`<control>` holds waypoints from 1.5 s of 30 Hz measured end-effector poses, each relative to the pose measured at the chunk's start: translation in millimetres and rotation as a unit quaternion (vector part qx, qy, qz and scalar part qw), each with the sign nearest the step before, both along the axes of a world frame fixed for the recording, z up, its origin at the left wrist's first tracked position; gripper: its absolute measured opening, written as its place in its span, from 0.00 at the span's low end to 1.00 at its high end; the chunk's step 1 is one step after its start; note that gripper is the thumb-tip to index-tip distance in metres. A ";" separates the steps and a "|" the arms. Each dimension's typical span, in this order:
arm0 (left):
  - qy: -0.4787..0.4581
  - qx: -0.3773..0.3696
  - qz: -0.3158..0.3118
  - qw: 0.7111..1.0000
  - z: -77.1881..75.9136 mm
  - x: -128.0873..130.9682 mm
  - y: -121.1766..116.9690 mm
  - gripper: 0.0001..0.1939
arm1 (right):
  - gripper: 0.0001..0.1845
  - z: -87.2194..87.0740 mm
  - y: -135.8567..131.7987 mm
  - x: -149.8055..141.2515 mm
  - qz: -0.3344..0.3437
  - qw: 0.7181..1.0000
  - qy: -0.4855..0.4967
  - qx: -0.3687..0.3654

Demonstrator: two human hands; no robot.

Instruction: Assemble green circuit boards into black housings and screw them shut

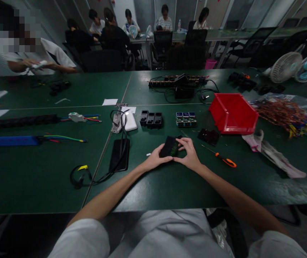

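Between both hands, just above the green table, is a small black housing (166,146) with a green circuit board (174,148) showing at its right side. My left hand (155,157) is closed round the left part of the housing. On the other side, my right hand (188,154) pinches the board's edge with thumb and fingers. Beyond them stand a row of black housings (151,119) and a group of circuit boards with blue-dark displays (186,119). An orange-handled screwdriver (225,159) lies to the right, near a dark flat piece (208,137).
A red bin (234,114) stands at right, beside bundled copper-coloured wires (284,113) and a glove (279,157). Left of my hands lie a black phone (119,155), a looped cable (79,179) and a white power bank (129,121). A co-worker sits across, far left.
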State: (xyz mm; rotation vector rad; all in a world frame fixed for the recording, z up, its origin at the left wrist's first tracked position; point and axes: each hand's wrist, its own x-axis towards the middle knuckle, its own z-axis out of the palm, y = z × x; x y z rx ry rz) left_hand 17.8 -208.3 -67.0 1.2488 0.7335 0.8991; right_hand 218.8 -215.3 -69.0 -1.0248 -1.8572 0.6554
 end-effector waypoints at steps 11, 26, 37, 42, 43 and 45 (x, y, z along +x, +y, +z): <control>-0.128 -0.174 -0.103 0.971 -3.1 -7.7 4.4 0.29 | 0.22 -2.8 9.7 0.7 0.001 0.979 0.145 -0.146; -0.073 -0.138 -0.068 0.985 0.5 -5.7 3.3 0.31 | 0.21 0.2 11.4 1.2 0.016 0.971 0.159 -0.177; -0.067 -0.137 -0.068 0.986 -1.6 -4.4 5.6 0.30 | 0.20 -5.6 12.6 -0.3 0.006 0.968 0.165 -0.187; -0.069 -0.137 -0.063 0.986 -3.3 -4.9 6.6 0.29 | 0.19 -5.4 12.7 -1.6 -0.002 0.967 0.174 -0.187; -0.062 -0.133 -0.058 0.988 -3.9 -5.2 6.9 0.29 | 0.19 -5.4 13.2 -1.4 -0.007 0.967 0.176 -0.183; -0.037 -0.121 -0.044 0.991 -5.0 -5.9 7.7 0.28 | 0.18 -5.0 14.1 -1.1 -0.018 0.967 0.184 -0.173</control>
